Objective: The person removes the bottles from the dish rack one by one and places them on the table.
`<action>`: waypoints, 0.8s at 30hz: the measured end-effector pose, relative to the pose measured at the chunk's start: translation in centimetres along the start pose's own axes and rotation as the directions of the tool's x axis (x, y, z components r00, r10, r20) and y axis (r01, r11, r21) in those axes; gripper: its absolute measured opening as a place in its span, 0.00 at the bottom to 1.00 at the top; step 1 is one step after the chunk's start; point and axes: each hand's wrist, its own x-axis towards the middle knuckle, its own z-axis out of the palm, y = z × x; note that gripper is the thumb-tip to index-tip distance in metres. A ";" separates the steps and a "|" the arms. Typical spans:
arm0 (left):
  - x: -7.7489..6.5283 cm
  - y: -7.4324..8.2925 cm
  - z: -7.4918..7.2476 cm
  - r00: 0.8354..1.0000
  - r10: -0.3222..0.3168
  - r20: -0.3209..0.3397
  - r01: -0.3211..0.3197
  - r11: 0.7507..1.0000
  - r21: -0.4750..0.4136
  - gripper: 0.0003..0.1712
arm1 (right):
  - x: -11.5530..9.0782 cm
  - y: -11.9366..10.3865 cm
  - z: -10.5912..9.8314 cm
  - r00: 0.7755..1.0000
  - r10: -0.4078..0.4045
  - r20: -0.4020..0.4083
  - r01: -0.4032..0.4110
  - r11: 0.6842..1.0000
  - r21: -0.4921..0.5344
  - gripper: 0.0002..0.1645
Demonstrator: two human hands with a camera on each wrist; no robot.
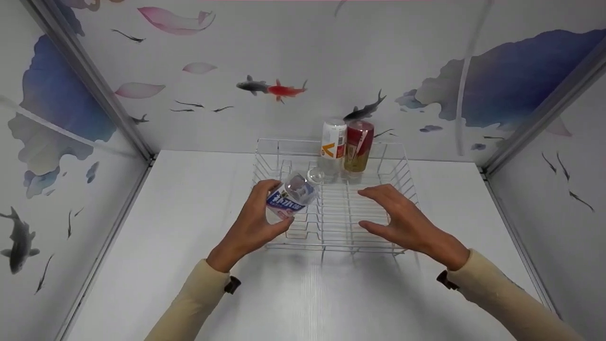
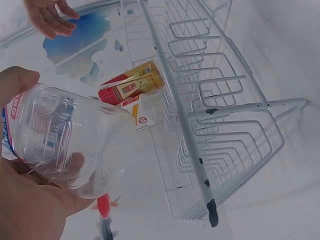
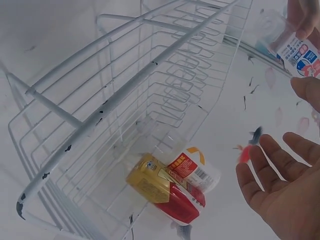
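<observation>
My left hand (image 1: 253, 218) grips a clear plastic bottle (image 1: 289, 195) between thumb and fingers. The bottle has a blue, white and pink label and is tilted above the left part of a white wire rack (image 1: 331, 246). Over the rack's right part, my right hand (image 1: 407, 219) is held with thumb and fingers spread apart and nothing between them. At the back of the rack, a clear bottle with a white and orange label (image 1: 333, 142) stands beside a red and gold container (image 1: 358, 147). The right wrist view shows these two side by side.
A white tabletop (image 1: 189, 189) lies beneath the rack. Behind it rises a white wall (image 1: 293, 52) printed with fish and petals, and similar panels with metal edge strips flank both sides. The rack's coating is chipped along its front rail (image 2: 186, 120).
</observation>
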 end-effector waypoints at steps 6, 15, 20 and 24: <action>-0.3 -0.8 -0.4 0.998 0.001 -0.067 -0.002 1.000 -0.020 0.47 | -0.3 0.4 0.2 1.000 0.009 -0.001 -0.009 1.000 0.009 0.41; -1.0 -2.0 -1.1 0.990 -0.035 -0.139 0.028 0.999 -0.046 0.48 | -1.0 1.0 0.7 1.000 0.016 0.001 -0.016 1.000 0.011 0.40; -0.8 -2.3 -1.7 0.983 -0.065 -0.173 0.054 0.996 -0.064 0.48 | -0.8 1.4 0.6 1.000 0.028 0.012 -0.028 1.000 0.010 0.39; -0.1 -2.5 -1.9 0.977 -0.075 -0.200 0.061 0.995 -0.074 0.48 | -0.5 2.2 0.3 0.999 0.052 0.007 -0.052 0.999 0.005 0.39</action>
